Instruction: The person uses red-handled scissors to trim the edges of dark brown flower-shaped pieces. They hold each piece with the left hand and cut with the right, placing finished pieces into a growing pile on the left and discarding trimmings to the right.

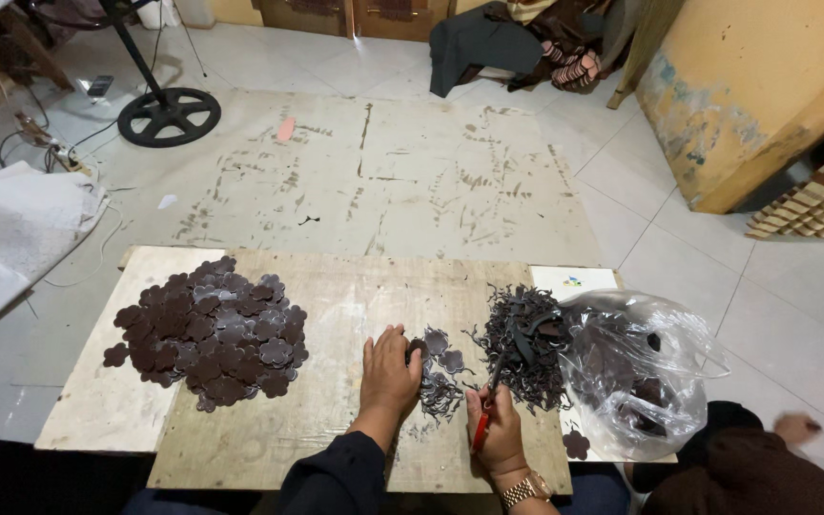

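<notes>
My left hand (389,370) rests on the wooden board (336,296), fingers curled over a dark brown flower-shaped cutout (419,347). My right hand (496,429) grips red-handled scissors (486,412), blades pointing up toward a heap of dark trimmings (519,353). A few more cut flowers (443,353) lie between the hands. A large pile of finished brown flower cutouts (212,332) sits on the board's left side.
A clear plastic bag (633,367) with dark pieces lies at the right. Another person's hand (797,428) shows at far right. A fan base (168,115), cables and white cloth (11,234) are at left; a stained mat (374,176) covers the floor beyond.
</notes>
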